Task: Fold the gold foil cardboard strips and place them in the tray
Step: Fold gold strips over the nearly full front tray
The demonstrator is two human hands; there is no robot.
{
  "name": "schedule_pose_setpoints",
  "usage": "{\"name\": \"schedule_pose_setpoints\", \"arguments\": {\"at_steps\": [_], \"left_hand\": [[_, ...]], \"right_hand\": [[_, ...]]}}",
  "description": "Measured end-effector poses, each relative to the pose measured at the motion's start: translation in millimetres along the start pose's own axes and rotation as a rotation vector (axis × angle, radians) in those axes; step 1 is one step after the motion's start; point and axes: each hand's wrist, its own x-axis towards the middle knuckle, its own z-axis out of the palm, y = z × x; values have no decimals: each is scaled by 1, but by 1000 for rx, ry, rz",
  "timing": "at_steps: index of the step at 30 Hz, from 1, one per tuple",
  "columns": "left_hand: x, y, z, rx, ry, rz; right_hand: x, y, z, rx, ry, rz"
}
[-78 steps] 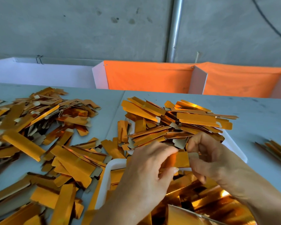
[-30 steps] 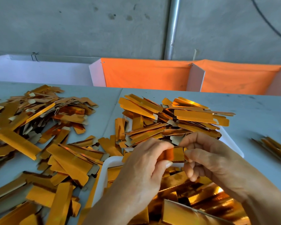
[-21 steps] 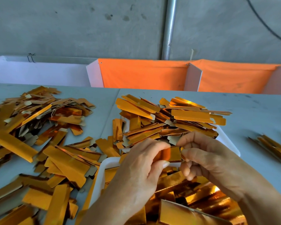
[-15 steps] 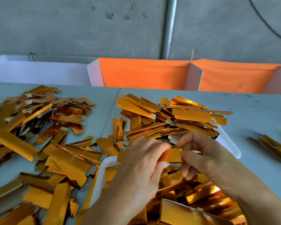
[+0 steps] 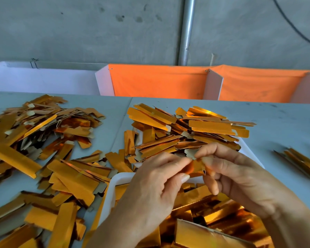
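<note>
the left hand (image 5: 150, 190) and the right hand (image 5: 240, 178) meet over the near end of the white tray (image 5: 113, 187), both pinching one short gold foil strip (image 5: 195, 168) between thumb and curled fingers; the left grips its left end, the right its right end, where a small bare cardboard tab sticks up. the strip is held in the air just above the tray rim. under the wrists the tray holds shiny folded pieces (image 5: 222, 215). beyond the hands a heap of strips (image 5: 195, 129) covers the tray's far end. loose strips (image 5: 43, 158) spread over the grey desk (image 5: 284, 122) at left, and a few more strips (image 5: 301, 161) lie at far right.
</note>
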Motion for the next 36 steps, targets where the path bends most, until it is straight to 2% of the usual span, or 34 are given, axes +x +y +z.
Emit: {"name": "schedule_pose_setpoints", "arguments": {"at_steps": [8,14,17,22,24,26,30,33,36], "left_hand": [[-2,2,-1,-12,-16,27],[0,5,-1,-97,-24,-20],[0,6,-1,-105,-35,-40],[2,11,4,30,20,55],[2,12,7,99,64,134],[3,14,8,73,104,153],[3,12,7,-227,262,-20],[4,11,5,-587,214,-188],[5,12,7,-522,233,-197]], "right_hand": [[1,1,-2,22,-3,66],[1,1,-2,123,-42,89],[1,0,-1,95,-39,141],[0,-1,1,73,-140,243],[0,-2,1,77,-131,239],[-2,-3,-1,58,-80,210],[-2,-7,0,-131,0,112],[1,-4,9,-411,-4,57],[5,4,18,-667,41,37]]}}
